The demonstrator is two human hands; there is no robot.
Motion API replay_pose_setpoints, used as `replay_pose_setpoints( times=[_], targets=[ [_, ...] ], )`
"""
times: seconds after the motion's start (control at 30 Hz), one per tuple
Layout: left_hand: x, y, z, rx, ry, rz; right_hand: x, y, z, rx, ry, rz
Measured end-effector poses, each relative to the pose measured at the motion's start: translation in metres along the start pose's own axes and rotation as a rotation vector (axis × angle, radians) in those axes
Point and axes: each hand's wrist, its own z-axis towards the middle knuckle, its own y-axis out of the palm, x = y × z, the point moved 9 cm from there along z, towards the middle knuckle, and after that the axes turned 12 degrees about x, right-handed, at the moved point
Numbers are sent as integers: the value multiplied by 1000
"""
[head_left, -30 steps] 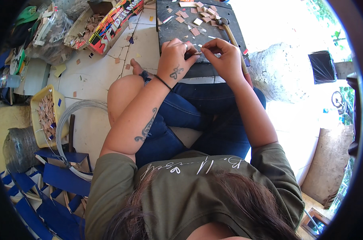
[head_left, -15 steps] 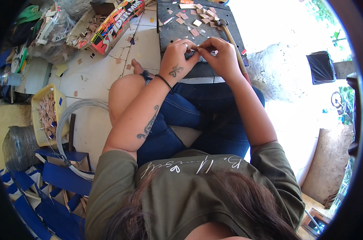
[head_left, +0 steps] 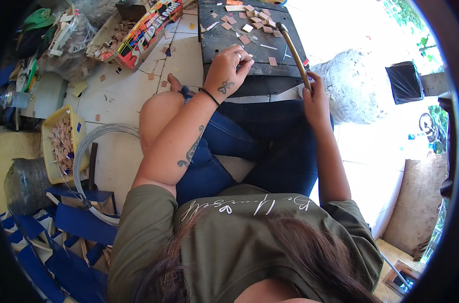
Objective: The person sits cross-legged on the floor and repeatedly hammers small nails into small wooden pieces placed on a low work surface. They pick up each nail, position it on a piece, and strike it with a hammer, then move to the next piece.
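So there's a person sitting cross-legged on the tiled floor, dark green tee and jeans, with a low black table point(head_left: 214, 40) in front of them, top centre of the frame. Big coil of grey wire point(head_left: 108, 130) left of centre, and a yellow basket point(head_left: 81, 139) full of wooden bits right beside it. The hammer point(head_left: 294, 53) slants across the table's right side, head up top; can't tell if that head is resting. Right hand point(head_left: 316, 98) has its fingers wrapped round the handle. Left hand point(head_left: 227, 70) is over the table, fingers curled in, can't tell if they're pinching anything. Small wooden squares point(head_left: 258, 25) are scattered near the table's far end, upper centre.
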Motion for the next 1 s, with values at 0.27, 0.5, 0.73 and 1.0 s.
replay_pose_setpoints(
  times=[0.27, 0.5, 0.73, 1.0],
  targets=[
    [-1, 3, -2, -12, 43, 28, -53, -53, -64, -201, 216, 401],
    [3, 1, -2, 21, 110, 28, -86, -70, -78, -129, -48, 210],
    [1, 1, -4, 11, 102, 36, -89, -75, -77, -59, -118, 240],
    [2, -1, -5, 50, 115, 46, -83, -64, -74, -134, -45, 206]
  ],
)
